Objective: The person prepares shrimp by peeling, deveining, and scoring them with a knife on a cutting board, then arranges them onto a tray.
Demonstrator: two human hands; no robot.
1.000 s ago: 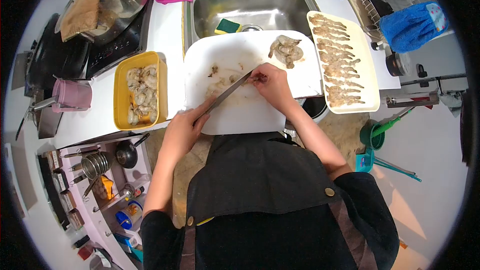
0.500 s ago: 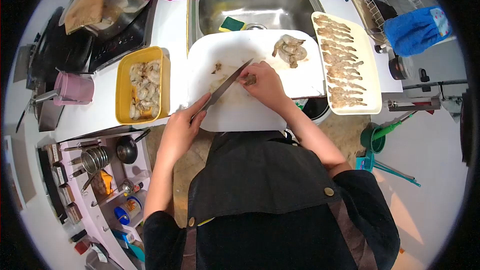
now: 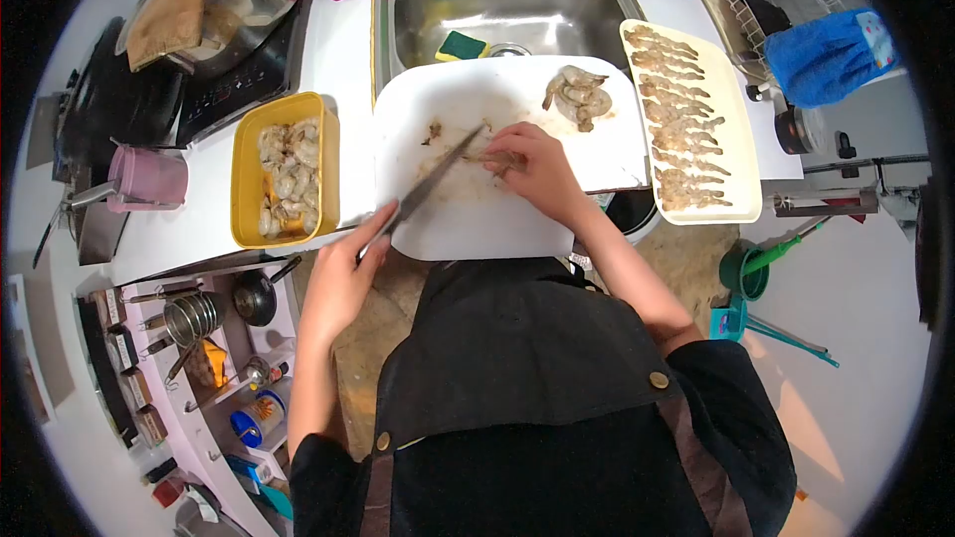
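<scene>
My left hand [image 3: 346, 273] is closed round the handle of a long kitchen knife [image 3: 433, 177], whose blade slants up and right over the white cutting board [image 3: 428, 229]. Its tip lies close to the fingers of my right hand [image 3: 535, 167], which pinch a shrimp [image 3: 504, 160] over the board. That shrimp is partly hidden by the fingers. At the board's upper right is a small pile of shrimp [image 3: 577, 99]. Dark scraps [image 3: 434, 131] lie on the left part of the board.
Left of the board stands a yellow tub [image 3: 237, 174] of shrimp. A cream tray [image 3: 741, 179] with a row of stretched shrimp is at right. Behind the board is a steel sink [image 3: 557, 15] with a sponge [image 3: 463, 46]. A pink cup [image 3: 149, 179] stands far left.
My left hand has drawn the knife back, down and to the left. My right hand has shifted slightly right and down with the shrimp.
</scene>
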